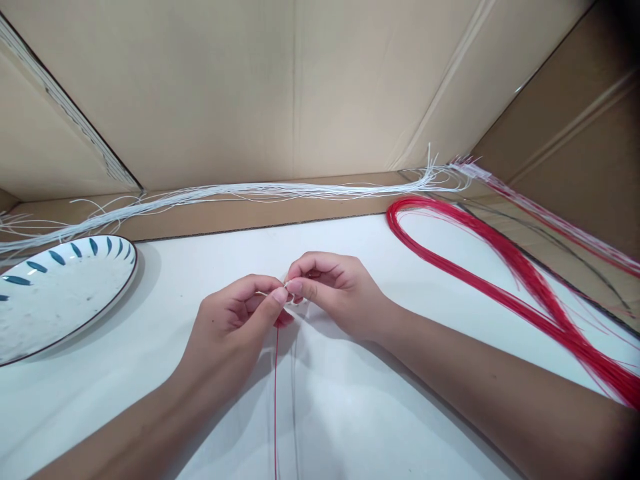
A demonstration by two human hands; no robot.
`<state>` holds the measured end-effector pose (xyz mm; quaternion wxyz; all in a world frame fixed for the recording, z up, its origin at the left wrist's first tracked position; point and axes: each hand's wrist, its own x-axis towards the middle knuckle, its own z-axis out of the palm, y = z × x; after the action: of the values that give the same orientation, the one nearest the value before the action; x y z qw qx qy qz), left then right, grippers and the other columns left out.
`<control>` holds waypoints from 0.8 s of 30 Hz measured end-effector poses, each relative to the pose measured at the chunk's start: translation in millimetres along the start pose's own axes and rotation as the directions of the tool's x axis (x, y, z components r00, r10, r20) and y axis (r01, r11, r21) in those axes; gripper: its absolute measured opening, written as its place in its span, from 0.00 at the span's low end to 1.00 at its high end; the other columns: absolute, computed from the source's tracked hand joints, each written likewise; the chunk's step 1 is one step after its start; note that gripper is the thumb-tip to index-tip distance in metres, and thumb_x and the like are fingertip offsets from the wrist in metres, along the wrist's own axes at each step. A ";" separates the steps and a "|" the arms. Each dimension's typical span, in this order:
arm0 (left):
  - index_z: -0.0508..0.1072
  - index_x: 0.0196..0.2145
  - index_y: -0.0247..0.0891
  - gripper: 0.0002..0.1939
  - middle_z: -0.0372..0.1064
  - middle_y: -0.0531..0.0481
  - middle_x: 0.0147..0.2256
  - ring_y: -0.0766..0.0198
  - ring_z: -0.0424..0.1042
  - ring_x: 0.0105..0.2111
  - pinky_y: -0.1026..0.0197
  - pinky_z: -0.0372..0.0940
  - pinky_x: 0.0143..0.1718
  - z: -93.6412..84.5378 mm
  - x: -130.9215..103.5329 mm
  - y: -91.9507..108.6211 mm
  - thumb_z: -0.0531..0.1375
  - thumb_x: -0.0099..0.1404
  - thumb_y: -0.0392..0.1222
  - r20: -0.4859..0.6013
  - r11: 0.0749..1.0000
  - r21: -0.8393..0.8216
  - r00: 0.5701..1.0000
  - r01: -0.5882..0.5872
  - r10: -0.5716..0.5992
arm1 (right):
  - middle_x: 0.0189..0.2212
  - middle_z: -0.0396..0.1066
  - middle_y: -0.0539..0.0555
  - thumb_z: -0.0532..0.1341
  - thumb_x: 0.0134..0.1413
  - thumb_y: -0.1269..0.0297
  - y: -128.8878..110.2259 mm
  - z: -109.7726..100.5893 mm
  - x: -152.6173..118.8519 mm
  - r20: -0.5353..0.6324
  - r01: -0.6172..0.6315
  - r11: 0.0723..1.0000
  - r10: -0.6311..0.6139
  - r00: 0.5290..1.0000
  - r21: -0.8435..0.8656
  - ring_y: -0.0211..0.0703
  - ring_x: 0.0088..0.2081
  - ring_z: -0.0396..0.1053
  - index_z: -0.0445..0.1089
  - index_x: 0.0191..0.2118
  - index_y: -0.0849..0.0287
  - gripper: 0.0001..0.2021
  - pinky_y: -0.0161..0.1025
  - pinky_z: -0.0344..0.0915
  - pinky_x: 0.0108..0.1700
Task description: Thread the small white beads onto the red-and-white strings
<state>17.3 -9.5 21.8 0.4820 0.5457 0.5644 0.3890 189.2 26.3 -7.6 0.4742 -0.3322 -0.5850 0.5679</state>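
Thumb and forefinger of my left hand [245, 310] pinch a thin pale cord [296, 301] close to its middle. My right hand [335, 287] pinches the same cord, and the fingertips of both hands nearly meet. Small pale loops of it show just below the fingers. From under my left hand a red cord [275, 400] hangs straight down to the lower edge of the view. How the red and pale cords join is hidden by the fingers.
An oval white plate [75, 293] with blue leaf marks and small bits on it stands at left. A looped bundle of red cords [460, 270] lies at right. White cords [250, 192] stretch along the cardboard wall [300, 87] behind the white tabletop [190, 267].
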 end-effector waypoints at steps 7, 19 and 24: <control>0.80 0.27 0.41 0.13 0.75 0.53 0.25 0.68 0.72 0.27 0.66 0.66 0.32 -2.7 8.4 -5.0 0.63 0.67 0.47 0.172 0.993 -0.087 0.983 0.081 -0.065 | 0.27 0.71 0.48 0.67 0.58 0.65 2.9 2.3 0.2 -0.058 -0.032 0.999 0.035 0.998 0.043 0.34 0.29 0.69 0.72 0.34 0.60 0.06 0.34 0.67 0.33; 0.77 0.24 0.41 0.14 0.74 0.54 0.22 0.68 0.71 0.26 0.67 0.65 0.29 -6.9 14.2 -14.1 0.61 0.67 0.44 0.240 0.991 -0.115 0.970 0.061 -0.032 | 0.26 0.73 0.48 0.72 0.53 0.63 3.6 -1.2 1.1 0.054 -0.086 0.980 0.077 0.996 0.180 0.32 0.29 0.68 0.74 0.33 0.61 0.09 0.32 0.67 0.34; 0.77 0.23 0.41 0.15 0.74 0.54 0.22 0.68 0.71 0.25 0.67 0.66 0.29 -7.9 13.3 -13.9 0.61 0.67 0.44 0.253 0.996 -0.070 0.967 0.053 -0.033 | 0.25 0.74 0.49 0.73 0.53 0.61 0.9 -1.8 1.1 0.171 -0.124 0.966 0.086 0.982 0.225 0.33 0.28 0.71 0.74 0.32 0.62 0.11 0.32 0.67 0.33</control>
<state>7.1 2.9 8.6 0.5787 0.5595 0.4950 0.3273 190.4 28.1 -8.4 0.4310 -0.2578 -0.5313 0.6823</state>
